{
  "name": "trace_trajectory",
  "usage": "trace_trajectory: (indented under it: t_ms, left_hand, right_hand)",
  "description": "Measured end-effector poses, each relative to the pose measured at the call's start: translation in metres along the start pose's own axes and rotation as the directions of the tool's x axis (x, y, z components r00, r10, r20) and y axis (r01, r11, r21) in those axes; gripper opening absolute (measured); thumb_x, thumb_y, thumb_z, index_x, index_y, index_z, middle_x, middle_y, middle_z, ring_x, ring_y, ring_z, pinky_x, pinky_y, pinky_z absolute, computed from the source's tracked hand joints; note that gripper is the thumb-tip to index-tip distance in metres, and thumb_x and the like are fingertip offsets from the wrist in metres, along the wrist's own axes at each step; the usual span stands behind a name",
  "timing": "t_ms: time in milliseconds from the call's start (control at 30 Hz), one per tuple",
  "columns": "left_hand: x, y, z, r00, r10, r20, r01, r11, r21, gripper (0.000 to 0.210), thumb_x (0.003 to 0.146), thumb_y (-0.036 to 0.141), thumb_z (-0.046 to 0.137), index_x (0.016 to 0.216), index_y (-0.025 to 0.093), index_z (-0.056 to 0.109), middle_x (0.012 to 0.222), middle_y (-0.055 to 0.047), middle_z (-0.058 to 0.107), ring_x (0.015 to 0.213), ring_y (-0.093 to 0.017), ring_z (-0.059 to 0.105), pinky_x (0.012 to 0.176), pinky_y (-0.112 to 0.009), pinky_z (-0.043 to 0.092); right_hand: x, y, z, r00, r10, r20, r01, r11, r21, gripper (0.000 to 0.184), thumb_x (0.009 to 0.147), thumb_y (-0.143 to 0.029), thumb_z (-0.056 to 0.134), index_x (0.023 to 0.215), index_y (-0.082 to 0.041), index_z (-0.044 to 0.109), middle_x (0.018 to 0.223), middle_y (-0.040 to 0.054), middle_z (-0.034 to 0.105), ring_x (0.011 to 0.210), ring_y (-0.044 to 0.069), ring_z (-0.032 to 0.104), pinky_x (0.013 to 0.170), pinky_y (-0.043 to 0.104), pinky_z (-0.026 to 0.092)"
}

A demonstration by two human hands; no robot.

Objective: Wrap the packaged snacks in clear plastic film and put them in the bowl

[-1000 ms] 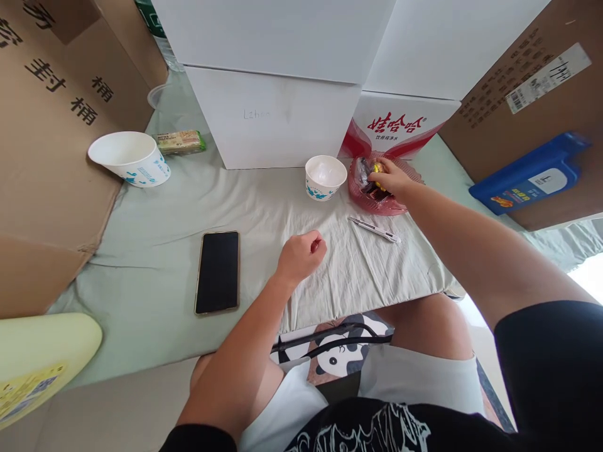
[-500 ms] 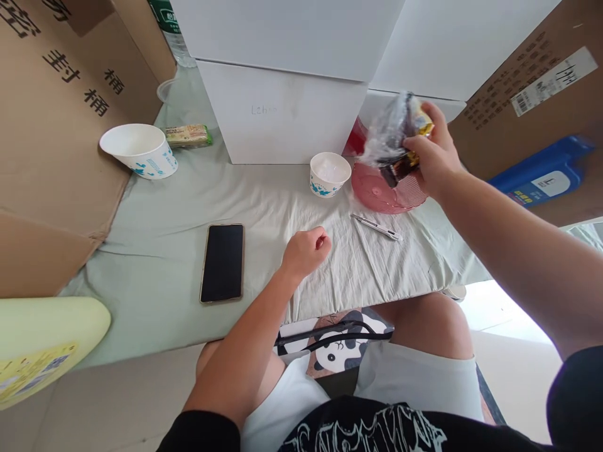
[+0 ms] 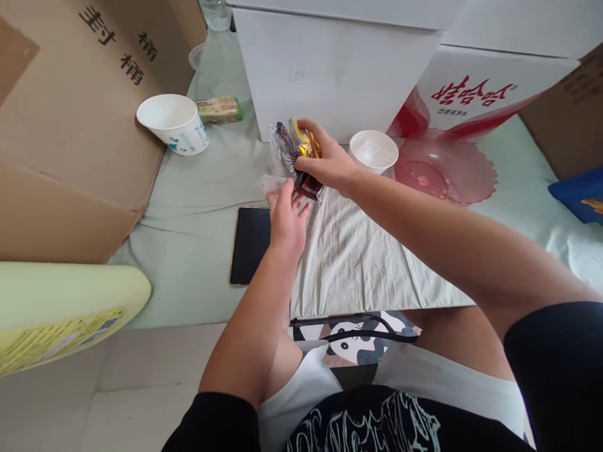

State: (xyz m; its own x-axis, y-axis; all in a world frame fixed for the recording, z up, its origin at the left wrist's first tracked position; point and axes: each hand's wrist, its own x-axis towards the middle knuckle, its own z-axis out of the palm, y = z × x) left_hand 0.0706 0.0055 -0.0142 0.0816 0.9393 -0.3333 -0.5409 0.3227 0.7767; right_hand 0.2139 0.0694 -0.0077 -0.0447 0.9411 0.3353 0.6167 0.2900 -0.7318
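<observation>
My right hand (image 3: 325, 157) is closed around a bunch of snack packets (image 3: 308, 143), one in shiny yellow wrap, others dark brown, along with crinkled clear plastic (image 3: 281, 154). It holds them above the cloth, in front of the white carton. Just below, my left hand (image 3: 288, 216) reaches up with its fingers apart, its fingertips at the lower end of the plastic and packets. Whether they bear any weight is unclear. A phone (image 3: 249, 245) lies beside my left wrist, partly covered by the forearm. Right of the packets stands a paper bowl (image 3: 374, 150) with something whitish translucent inside.
A pink ribbed plastic dish (image 3: 471, 169) sits at right against a red-and-white carton (image 3: 475, 94). At left are a tilted paper cup (image 3: 174, 122), a wrapped snack (image 3: 219, 109), a cardboard box (image 3: 94, 157) and a pale green container (image 3: 70, 295). White cartons (image 3: 330, 75) line the back.
My right hand has carried the packets leftward from over the pink dish. My left hand has risen from the cloth and uncurled from a fist toward them. The pen is no longer visible.
</observation>
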Motion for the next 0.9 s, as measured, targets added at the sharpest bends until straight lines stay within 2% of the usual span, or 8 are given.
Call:
trace_trajectory:
  t_ms: [200,300,400,500,600,700,800,900]
  left_hand:
    - [0.010,0.014,-0.004,0.977,0.207,0.048,-0.208,0.978,0.006,0.032,0.093,0.038,0.069,0.117,0.024,0.054,0.133,-0.005,0.066,0.127,-0.021,0.063,0.103,-0.038,0.054]
    - [0.010,0.021,-0.006,0.974,0.203,-0.098,-0.202,0.979,0.019,0.027,0.093,0.033,0.069,0.111,0.024,0.051,0.128,-0.004,0.067,0.119,-0.018,0.067,0.100,-0.035,0.056]
    - [0.010,0.033,-0.011,0.925,0.225,-0.307,-0.244,0.970,-0.022,0.024,0.095,0.026,0.064,0.108,0.027,0.043,0.123,-0.002,0.064,0.092,-0.011,0.070,0.088,-0.030,0.059]
    - [0.012,0.038,-0.018,0.895,0.325,-0.306,-0.344,0.939,-0.008,0.026,0.098,0.025,0.060,0.113,0.030,0.039,0.118,0.000,0.062,0.074,-0.006,0.064,0.074,-0.026,0.058]
    - [0.015,0.027,-0.024,0.877,0.476,-0.069,-0.461,0.872,0.164,0.043,0.093,0.039,0.069,0.123,0.030,0.040,0.113,-0.001,0.064,0.082,-0.011,0.066,0.075,-0.028,0.057]
    - [0.010,0.007,-0.025,0.779,0.528,0.339,-0.623,0.714,0.320,0.060,0.084,0.048,0.077,0.131,0.029,0.044,0.119,-0.004,0.064,0.101,-0.018,0.069,0.084,-0.031,0.057]
    - [-0.006,-0.007,-0.018,0.646,0.336,0.686,-0.719,0.569,0.399,0.059,0.081,0.037,0.080,0.131,0.027,0.051,0.122,-0.005,0.066,0.106,-0.021,0.068,0.087,-0.032,0.056]
    - [-0.024,-0.015,-0.008,0.554,0.117,0.824,-0.758,0.481,0.441,0.057,0.079,0.021,0.075,0.132,0.025,0.056,0.121,-0.005,0.069,0.104,-0.021,0.068,0.090,-0.033,0.057]
  right_hand:
    - [-0.010,-0.015,0.004,0.989,-0.026,0.149,0.001,0.986,0.169,0.071,0.088,-0.051,0.070,0.150,-0.028,0.044,0.139,0.0056,0.061,0.130,0.026,0.057,0.113,0.051,0.049]
    - [-0.009,-0.009,0.001,0.990,-0.004,0.142,-0.020,0.986,0.167,0.069,0.093,-0.059,0.061,0.152,-0.030,0.042,0.139,0.0037,0.061,0.130,0.024,0.058,0.112,0.049,0.050]
    - [-0.008,-0.006,-0.006,0.987,0.022,0.156,-0.037,0.995,0.090,0.071,0.089,-0.059,0.067,0.151,-0.031,0.045,0.143,0.0049,0.059,0.135,0.028,0.055,0.115,0.053,0.046]
    - [-0.019,-0.015,-0.022,0.979,0.052,0.197,-0.050,0.999,-0.017,0.074,0.082,-0.055,0.075,0.148,-0.029,0.051,0.145,0.0084,0.058,0.141,0.036,0.049,0.119,0.063,0.038]
    - [-0.050,-0.034,-0.041,0.983,0.078,0.163,-0.075,0.997,-0.024,0.067,0.084,-0.054,0.072,0.143,-0.028,0.056,0.148,0.0099,0.055,0.145,0.037,0.044,0.120,0.063,0.036]
    - [-0.097,-0.042,-0.056,0.981,0.176,0.084,-0.188,0.969,0.160,0.058,0.088,-0.059,0.066,0.138,-0.031,0.056,0.146,0.0090,0.057,0.141,0.034,0.051,0.116,0.060,0.044]
    - [-0.148,-0.032,-0.064,0.936,0.348,0.053,-0.335,0.834,0.438,0.055,0.090,-0.060,0.062,0.138,-0.037,0.050,0.133,0.0055,0.064,0.123,0.027,0.066,0.109,0.056,0.052]
    - [-0.190,-0.015,-0.068,0.890,0.444,0.101,-0.403,0.665,0.629,0.057,0.087,-0.056,0.064,0.138,-0.040,0.046,0.119,0.0006,0.068,0.101,0.021,0.073,0.097,0.048,0.059]
